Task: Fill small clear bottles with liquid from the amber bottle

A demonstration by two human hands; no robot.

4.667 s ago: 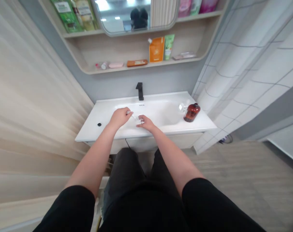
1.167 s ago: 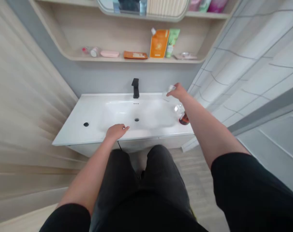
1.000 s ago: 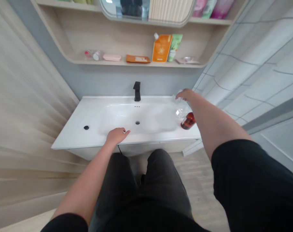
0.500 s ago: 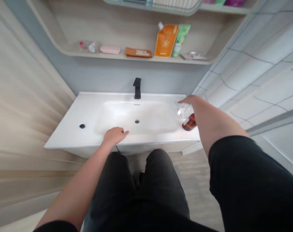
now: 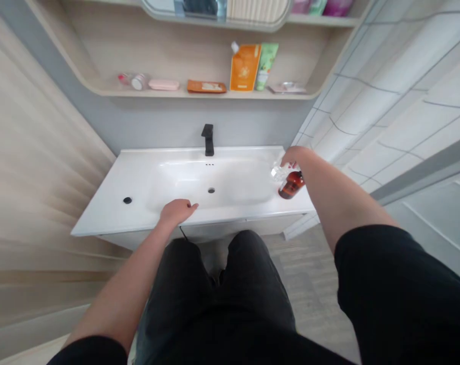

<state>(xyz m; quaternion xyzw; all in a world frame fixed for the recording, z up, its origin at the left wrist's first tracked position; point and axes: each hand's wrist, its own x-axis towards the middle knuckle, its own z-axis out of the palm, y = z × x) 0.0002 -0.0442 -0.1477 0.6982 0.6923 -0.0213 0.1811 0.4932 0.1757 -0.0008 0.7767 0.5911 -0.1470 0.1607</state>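
Over the front rim of the white sink (image 5: 230, 209) is my left hand (image 5: 177, 211), its fingers curled under and the thumb pointing right. I see nothing in it. At the sink's right end, my right hand (image 5: 296, 154) reaches down with bent fingers beside a clear, shiny container (image 5: 277, 172). A small red-and-white patch (image 5: 293, 165) shows beneath that palm; what it belongs to is unclear. Just nearer to me, an amber bottle (image 5: 290, 185) with a dark base leans or lies, partly hidden by my right wrist.
A black faucet (image 5: 208, 139) rises behind the drain (image 5: 211, 190). On the sink's left side is a black round piece (image 5: 127, 200). The shelf (image 5: 169, 94) above carries an orange pouch (image 5: 245, 68), a green tube (image 5: 266, 66) and a pink case (image 5: 163, 84). A tiled wall (image 5: 382, 101) stands at right.
My right hand's fingers have bent downward, and the red-and-white patch has come into sight beneath it. The view has shifted, showing more of the amber bottle. My left hand stays put.
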